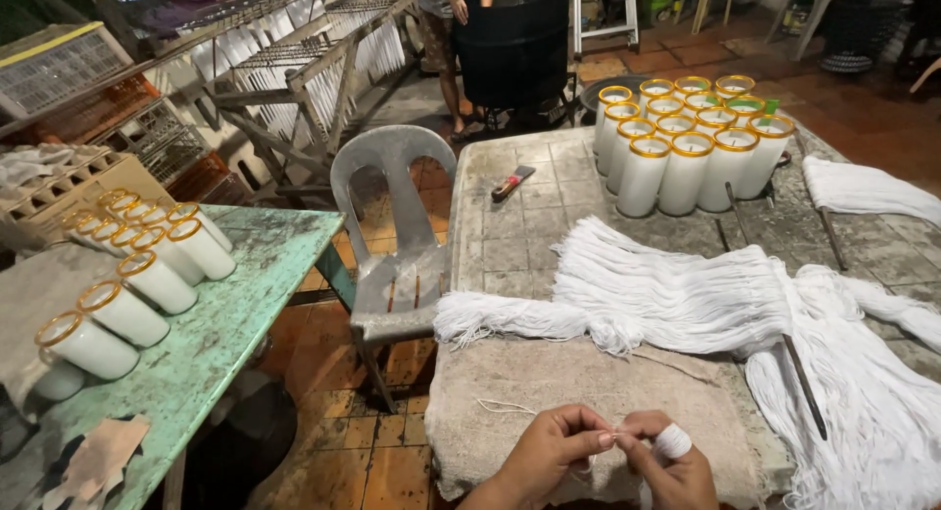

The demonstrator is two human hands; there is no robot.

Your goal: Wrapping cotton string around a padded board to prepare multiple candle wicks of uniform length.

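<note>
The worktop [520, 226] is rough, stained tile. On it lie soft matt cotton wicks [676, 294] and a coarse cloth [549, 383]; behind the wicks stand glossy glass candle jars [686, 172].

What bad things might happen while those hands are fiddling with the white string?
The thin string pinched between the left hand and right hand may slip or snap if tugged. The big pile of loose strings lies close by, so strands might tangle together. The glass candles stand tightly packed near the table's far edge; a bump could topple them.
</note>
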